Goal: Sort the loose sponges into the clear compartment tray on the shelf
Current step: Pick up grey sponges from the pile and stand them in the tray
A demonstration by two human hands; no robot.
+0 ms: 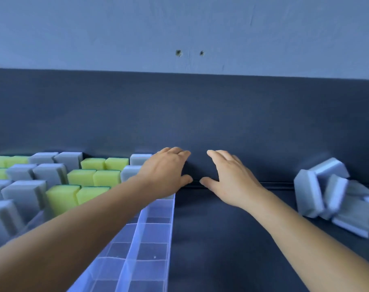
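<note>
While both hands hang empty by the tray's far right corner, the next pick turns on one relation.
Pile: loose grey sponges (327,192) lie heaped on the shelf (232,239), off to the right.
Nearer hand: right hand (228,178), between tray and pile; the left hand (164,173) sits over the tray (158,239) corner.
Direction: pile lies right of the right grip, well apart.
Long axis: tumbled, several on edge at differing angles; no common axis.
Grip: both spread, fingers relaxed, holding nothing.
Tray: left rows filled with upright grey sponges and yellow sponges (95,180); right-hand compartments bare.
Judgement: a rightward reach comes next.
</note>
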